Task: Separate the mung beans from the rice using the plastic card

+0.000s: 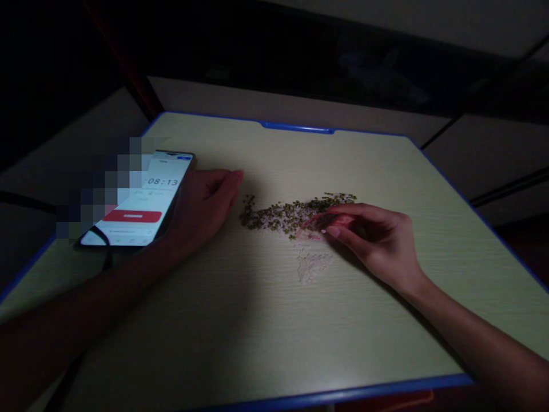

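My right hand point(377, 240) pinches a clear, pink-tinted piece of thin plastic point(313, 226) between thumb and fingers. Its exact kind is hard to make out in the dim light. The plastic lies over the near edge of a spread of small dark-green beans point(283, 213) mixed with pale grains. Closer to me, a separate patch of rice-like pale grains point(312, 268) rests on the tabletop. My left hand point(210, 197) is closed, fingers curled under and thumb along the top, left of the beans. Whatever its fingers may hold is hidden.
A lit phone point(132, 214) showing a timer lies at the left, beside my left wrist, with a dark cable point(107, 252) across its corner. The pale wood-look table point(240, 343) has a blue rim and a blue lip point(298, 128) at its far edge.
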A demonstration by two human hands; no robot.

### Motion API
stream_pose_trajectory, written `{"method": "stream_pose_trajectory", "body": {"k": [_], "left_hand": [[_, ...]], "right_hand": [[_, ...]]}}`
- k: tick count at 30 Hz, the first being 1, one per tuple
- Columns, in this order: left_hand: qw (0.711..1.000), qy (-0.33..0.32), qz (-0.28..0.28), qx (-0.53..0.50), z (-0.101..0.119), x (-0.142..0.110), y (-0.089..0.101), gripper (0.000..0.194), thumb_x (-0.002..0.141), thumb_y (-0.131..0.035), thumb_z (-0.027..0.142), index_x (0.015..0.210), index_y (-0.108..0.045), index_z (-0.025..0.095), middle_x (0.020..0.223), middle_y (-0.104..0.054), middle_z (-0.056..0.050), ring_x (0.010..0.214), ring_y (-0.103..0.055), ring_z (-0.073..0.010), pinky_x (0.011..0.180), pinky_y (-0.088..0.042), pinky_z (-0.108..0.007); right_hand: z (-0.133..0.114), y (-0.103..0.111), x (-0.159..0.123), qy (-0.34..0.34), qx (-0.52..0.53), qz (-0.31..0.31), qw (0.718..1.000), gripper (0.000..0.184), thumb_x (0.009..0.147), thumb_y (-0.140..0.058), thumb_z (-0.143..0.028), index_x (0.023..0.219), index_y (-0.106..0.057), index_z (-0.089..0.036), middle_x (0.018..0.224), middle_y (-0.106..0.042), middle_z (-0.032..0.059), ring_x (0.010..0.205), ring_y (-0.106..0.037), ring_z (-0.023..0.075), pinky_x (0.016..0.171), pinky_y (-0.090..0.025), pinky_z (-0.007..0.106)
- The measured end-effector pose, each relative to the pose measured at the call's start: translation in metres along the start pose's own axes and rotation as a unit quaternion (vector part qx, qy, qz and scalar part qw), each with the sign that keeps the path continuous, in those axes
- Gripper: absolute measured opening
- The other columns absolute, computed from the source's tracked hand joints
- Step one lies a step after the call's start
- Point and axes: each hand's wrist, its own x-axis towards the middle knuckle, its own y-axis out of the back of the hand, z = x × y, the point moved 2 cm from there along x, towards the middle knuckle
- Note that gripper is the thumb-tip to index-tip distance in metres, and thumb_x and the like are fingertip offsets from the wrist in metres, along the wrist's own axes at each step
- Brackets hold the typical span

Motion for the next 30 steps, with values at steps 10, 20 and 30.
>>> {"method": "stream_pose_trajectory", "body": {"k": [10, 20, 30], "left_hand": [[1.0, 0.0, -0.003, -0.003, 0.002, 0.0, 0.0, 0.041, 0.08, -0.045, 0.032, 0.043, -0.039, 0.017, 0.037, -0.034, 0.006, 0.04, -0.033, -0.0066, 0.045, -0.024, -0.025], [1.0, 0.005, -0.012, 0.005, 0.004, -0.001, 0.001, 0.041, 0.08, -0.044, 0.033, 0.042, -0.037, 0.017, 0.038, -0.032, 0.006, 0.04, -0.031, -0.0072, 0.046, -0.023, -0.025], [1.0, -0.005, -0.006, -0.002, 0.002, 0.0, 0.0, 0.041, 0.079, -0.045, 0.033, 0.042, -0.038, 0.019, 0.036, -0.033, 0.005, 0.038, -0.032, -0.0091, 0.045, -0.023, -0.026]], "right_hand": [[-0.001, -0.003, -0.002, 0.021, -0.001, -0.022, 1.0, 0.021, 0.071, -0.067, -0.014, 0.091, -0.069, -0.019, 0.072, -0.071, 0.0006, 0.058, -0.062, 0.0114, 0.053, -0.052, 0.023], [-0.004, -0.01, -0.003, 0.043, -0.015, -0.041, 0.998, 0.021, 0.071, -0.067, -0.015, 0.092, -0.069, -0.017, 0.077, -0.072, 0.0017, 0.06, -0.064, 0.0105, 0.054, -0.051, 0.02], [-0.005, -0.009, -0.003, 0.023, -0.055, 0.011, 0.998, 0.02, 0.071, -0.065, -0.016, 0.09, -0.07, -0.017, 0.073, -0.072, 0.0014, 0.056, -0.061, 0.0111, 0.051, -0.049, 0.024]]}}
